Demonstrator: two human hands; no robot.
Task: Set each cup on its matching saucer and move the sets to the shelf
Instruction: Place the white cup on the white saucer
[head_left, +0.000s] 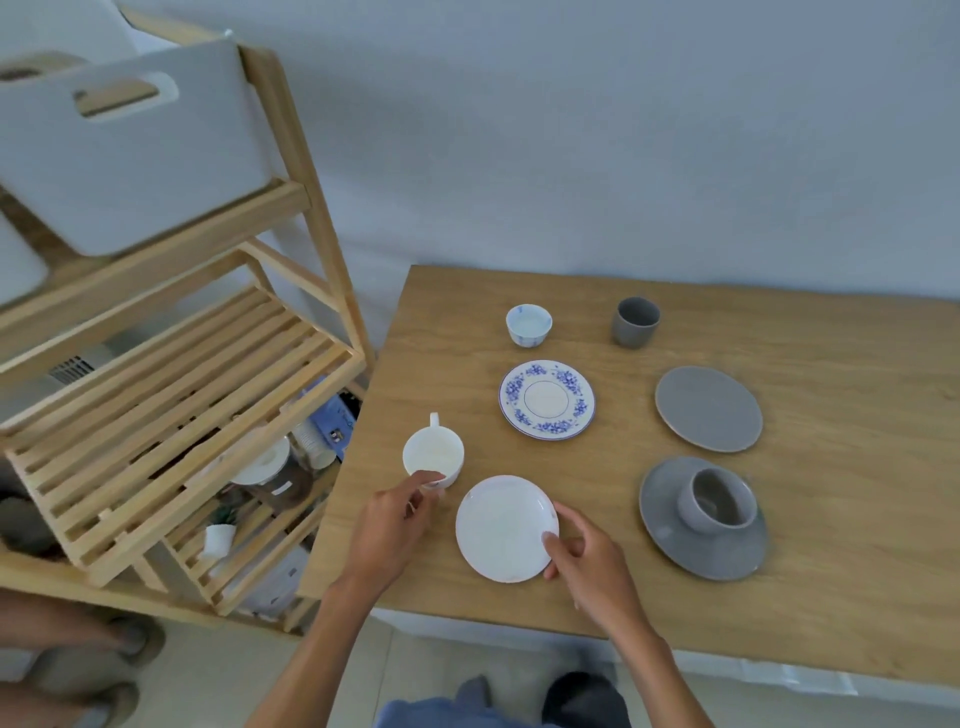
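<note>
Head view showed the white cup (434, 458) at the table's near-left, just left of its white saucer (505, 528); my left hand (395, 525) pinched its near rim, my right hand (589, 558) gripped the saucer's right edge; both looked light, glazed, slippery and breakable, so I judged a firmer hold safer; the table edge (363, 441) lay close left, the shelf (171, 395) beyond it.

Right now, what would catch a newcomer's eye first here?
Two hands at the table's near edge: the left hand pinches the white cup's rim and the right hand grips the white saucer beside it. At the near right, a grey cup already sits on its grey saucer.
</note>
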